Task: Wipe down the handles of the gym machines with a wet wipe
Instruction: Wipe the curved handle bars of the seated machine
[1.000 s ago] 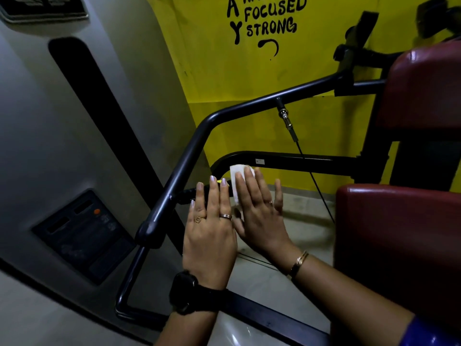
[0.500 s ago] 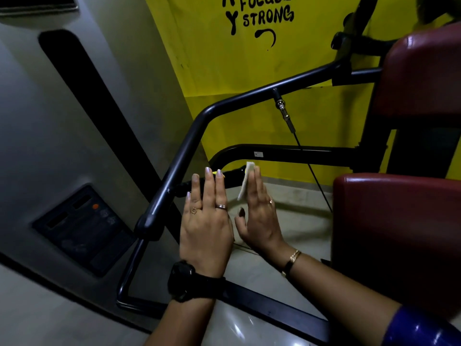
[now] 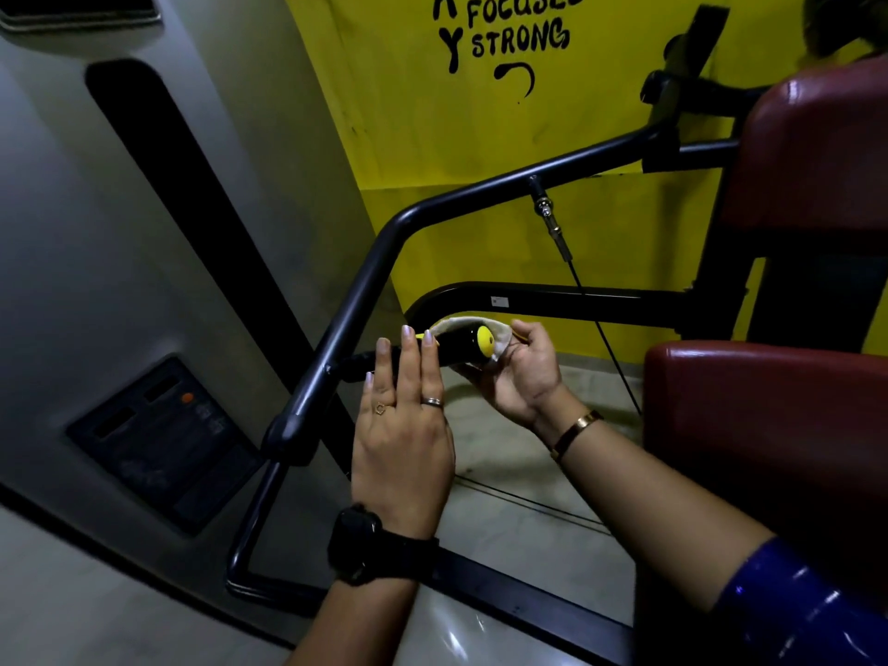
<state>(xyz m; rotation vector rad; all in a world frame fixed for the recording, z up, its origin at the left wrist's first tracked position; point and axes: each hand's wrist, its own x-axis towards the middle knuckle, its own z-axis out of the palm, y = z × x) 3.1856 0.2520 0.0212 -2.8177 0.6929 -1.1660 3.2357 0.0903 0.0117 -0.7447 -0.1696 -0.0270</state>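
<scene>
Pale tiled floor (image 3: 528,473) beneath the hands, yellow painted wall (image 3: 480,137) beyond. The black yellow-capped machine handle (image 3: 456,349) lies crosswise between them, cap pointing right; the left hand (image 3: 401,439) rests flat-fingered on it; the right hand (image 3: 521,377) curls a white wet wipe (image 3: 500,335) round its end.

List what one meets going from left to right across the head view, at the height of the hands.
Panel → bar → left hand → handle wrapped in wipe → right hand → seat.
</scene>
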